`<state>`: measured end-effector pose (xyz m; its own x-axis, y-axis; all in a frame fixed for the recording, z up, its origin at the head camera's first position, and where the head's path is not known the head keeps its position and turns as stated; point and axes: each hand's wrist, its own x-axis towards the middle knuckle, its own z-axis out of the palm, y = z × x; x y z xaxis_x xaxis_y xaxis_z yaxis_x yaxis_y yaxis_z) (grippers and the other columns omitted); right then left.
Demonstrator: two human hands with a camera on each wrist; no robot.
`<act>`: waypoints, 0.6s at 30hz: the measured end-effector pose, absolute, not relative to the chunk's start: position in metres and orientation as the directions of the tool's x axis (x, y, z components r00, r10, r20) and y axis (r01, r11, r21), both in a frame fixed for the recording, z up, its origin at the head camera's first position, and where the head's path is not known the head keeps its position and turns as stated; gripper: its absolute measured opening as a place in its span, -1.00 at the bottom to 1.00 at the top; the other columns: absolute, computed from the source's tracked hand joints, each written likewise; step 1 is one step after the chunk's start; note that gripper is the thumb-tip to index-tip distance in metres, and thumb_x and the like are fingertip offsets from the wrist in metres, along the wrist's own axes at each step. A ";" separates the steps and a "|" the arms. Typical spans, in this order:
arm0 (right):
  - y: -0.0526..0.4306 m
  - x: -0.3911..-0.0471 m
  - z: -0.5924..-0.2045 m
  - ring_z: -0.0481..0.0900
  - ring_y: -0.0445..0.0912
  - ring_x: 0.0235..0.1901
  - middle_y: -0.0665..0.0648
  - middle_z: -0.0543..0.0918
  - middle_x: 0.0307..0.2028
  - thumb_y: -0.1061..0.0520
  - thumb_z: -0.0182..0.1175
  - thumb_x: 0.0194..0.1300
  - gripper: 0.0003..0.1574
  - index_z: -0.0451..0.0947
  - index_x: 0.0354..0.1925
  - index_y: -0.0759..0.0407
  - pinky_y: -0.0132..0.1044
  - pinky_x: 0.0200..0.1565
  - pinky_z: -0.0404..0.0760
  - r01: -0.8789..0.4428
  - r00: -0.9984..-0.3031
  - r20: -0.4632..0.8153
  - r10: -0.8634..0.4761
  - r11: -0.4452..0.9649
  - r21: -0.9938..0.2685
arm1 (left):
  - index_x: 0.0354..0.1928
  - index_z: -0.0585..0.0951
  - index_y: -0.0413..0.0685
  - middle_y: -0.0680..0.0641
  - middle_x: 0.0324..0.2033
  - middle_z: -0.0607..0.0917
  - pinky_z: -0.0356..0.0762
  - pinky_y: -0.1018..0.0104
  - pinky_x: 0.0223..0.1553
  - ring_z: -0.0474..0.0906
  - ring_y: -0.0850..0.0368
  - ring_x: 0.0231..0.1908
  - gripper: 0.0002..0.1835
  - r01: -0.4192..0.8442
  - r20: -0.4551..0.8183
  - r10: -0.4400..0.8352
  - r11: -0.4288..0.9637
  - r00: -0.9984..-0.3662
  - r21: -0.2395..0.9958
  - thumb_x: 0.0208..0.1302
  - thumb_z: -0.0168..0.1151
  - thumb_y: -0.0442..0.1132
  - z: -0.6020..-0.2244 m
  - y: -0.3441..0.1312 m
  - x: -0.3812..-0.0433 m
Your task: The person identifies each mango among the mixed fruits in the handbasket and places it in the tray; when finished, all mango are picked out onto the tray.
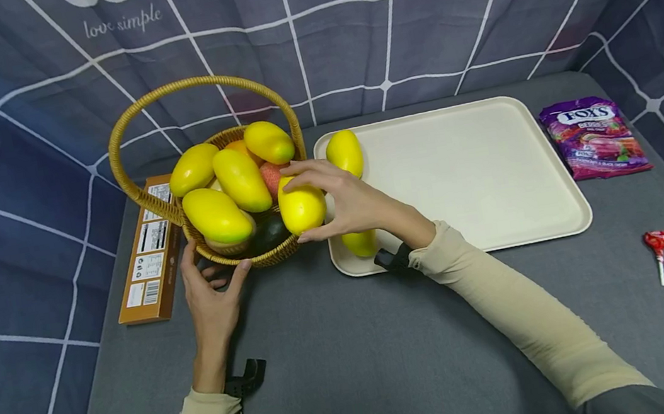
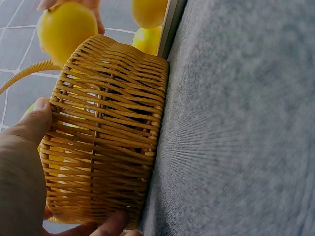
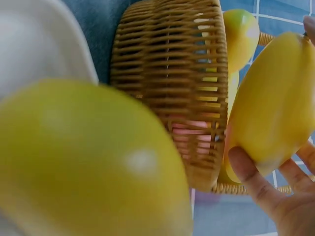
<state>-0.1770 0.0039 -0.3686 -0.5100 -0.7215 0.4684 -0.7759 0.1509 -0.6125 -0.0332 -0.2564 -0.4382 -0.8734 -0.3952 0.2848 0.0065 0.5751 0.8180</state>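
My right hand (image 1: 350,197) holds a yellow mango (image 1: 302,210) over the right rim of a wicker basket (image 1: 277,252), thumb and fingers at its ends. In the right wrist view this held mango (image 3: 273,98) overlaps the basket's edge. My left hand (image 1: 212,300) grips the basket's near left side, its thumb (image 2: 39,115) at the rim and its other fingers lower along the woven wall. Inside the basket lie several more yellow mangoes (image 1: 241,180), a dark green fruit (image 1: 268,234) and a reddish fruit (image 1: 272,176), partly hidden.
A cream tray (image 1: 462,173) lies right of the basket, with one mango (image 1: 345,153) and another yellow fruit (image 1: 361,244) along its left side. Farther right are a purple candy bag (image 1: 595,139) and a red lollipop (image 1: 657,244). An orange-brown box (image 1: 148,267) lies left of the basket, whose handle arches high.
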 end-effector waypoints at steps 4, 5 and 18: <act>0.012 -0.177 -0.371 0.24 -0.03 0.40 0.12 0.41 0.33 -0.12 0.55 -0.08 -0.19 0.53 0.12 0.12 -0.12 0.39 0.24 -0.778 -0.514 0.482 -0.710 0.148 -0.611 | 0.52 0.08 0.19 -0.13 0.41 0.25 0.43 0.44 -0.23 0.51 -0.10 -0.05 0.02 0.003 0.282 -0.401 0.571 -0.872 0.821 0.10 0.49 -0.12 -0.439 -0.257 -0.032; 0.014 -0.177 -0.372 0.24 -0.02 0.40 0.13 0.41 0.32 -0.11 0.55 -0.07 -0.20 0.53 0.11 0.13 -0.12 0.39 0.25 -0.780 -0.510 0.488 -0.708 0.141 -0.610 | 0.52 0.08 0.19 -0.13 0.41 0.25 0.43 0.45 -0.23 0.51 -0.10 -0.05 0.02 0.001 0.281 -0.402 0.571 -0.872 0.821 0.09 0.49 -0.12 -0.439 -0.257 -0.032; 0.059 -0.202 -0.370 0.21 0.00 0.44 0.14 0.42 0.32 0.07 0.56 -0.11 -0.20 0.52 0.14 0.17 -0.15 0.24 0.47 -0.760 -0.578 0.533 -0.618 0.170 -0.627 | 0.52 0.09 0.22 -0.10 0.41 0.25 0.44 0.40 -0.23 0.51 -0.10 -0.03 0.01 -0.004 0.278 -0.401 0.574 -0.873 0.819 0.10 0.49 -0.09 -0.438 -0.256 -0.032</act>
<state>-0.2018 0.0586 -0.3699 -0.5780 -0.6180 0.5330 -0.7600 0.1696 -0.6275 -0.0322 -0.2564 -0.4377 -0.8729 -0.4012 0.2776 -0.0035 0.5742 0.8187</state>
